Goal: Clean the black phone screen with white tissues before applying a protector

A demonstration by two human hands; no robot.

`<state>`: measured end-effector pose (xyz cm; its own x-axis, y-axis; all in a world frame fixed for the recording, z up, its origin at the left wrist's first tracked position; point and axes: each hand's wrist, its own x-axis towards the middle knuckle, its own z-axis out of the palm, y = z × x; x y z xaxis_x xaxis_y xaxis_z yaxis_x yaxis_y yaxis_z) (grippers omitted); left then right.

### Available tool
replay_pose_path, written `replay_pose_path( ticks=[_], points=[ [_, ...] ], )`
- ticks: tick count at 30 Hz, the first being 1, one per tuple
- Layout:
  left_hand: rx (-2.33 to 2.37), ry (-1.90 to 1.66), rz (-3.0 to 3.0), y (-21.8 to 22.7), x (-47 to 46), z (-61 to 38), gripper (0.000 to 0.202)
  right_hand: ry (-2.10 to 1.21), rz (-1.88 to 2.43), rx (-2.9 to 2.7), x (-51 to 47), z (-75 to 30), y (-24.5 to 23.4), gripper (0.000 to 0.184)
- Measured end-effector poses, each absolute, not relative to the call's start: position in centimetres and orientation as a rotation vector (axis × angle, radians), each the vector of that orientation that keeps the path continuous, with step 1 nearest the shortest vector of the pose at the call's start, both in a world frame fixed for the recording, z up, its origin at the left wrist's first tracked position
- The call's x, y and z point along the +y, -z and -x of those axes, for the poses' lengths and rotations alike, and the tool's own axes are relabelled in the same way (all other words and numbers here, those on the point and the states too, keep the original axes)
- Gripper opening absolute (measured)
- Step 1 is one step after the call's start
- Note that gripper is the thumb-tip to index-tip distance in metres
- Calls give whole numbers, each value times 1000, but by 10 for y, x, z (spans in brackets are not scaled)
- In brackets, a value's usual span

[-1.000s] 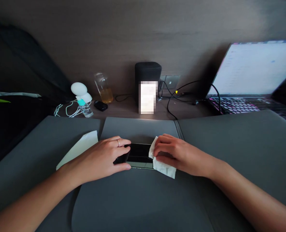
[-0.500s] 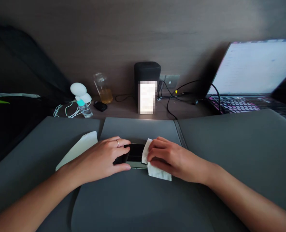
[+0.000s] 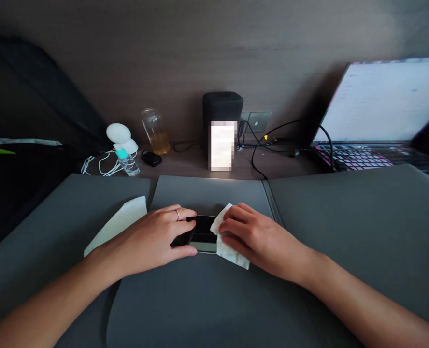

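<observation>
A shiny black phone (image 3: 204, 228) lies flat and sideways, one end held by the left hand (image 3: 162, 234). A thin, crumpled white tissue (image 3: 232, 253) sits under the right hand (image 3: 258, 237), hiding the other end.

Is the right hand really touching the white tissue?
Touching. The head view shows the right hand holding the white tissue, whose edges stick out from under it.

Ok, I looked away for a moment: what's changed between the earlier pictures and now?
The right hand and the white tissue it holds have moved left along the dark glossy device, closer to the left hand. Nothing was newly grasped or let go. The left hand, the device and the white sheet stayed put.
</observation>
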<state>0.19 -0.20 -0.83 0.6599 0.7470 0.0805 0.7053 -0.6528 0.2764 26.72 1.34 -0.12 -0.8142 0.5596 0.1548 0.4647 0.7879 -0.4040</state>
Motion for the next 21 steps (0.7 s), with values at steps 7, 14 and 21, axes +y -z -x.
replay_pose_path(
  ticks=[7,14,21],
  points=[
    [1207,-239,-2680,8,-2,-2,34,-615,680,-2753,14,-270,1,13],
    [1203,-264,-2684,9,-3,-2,32,-638,641,-2763,15,-271,-1,13],
    [1199,-260,-2687,10,-3,-1,31,-691,724,-2741,16,-273,-2,17]
  ],
)
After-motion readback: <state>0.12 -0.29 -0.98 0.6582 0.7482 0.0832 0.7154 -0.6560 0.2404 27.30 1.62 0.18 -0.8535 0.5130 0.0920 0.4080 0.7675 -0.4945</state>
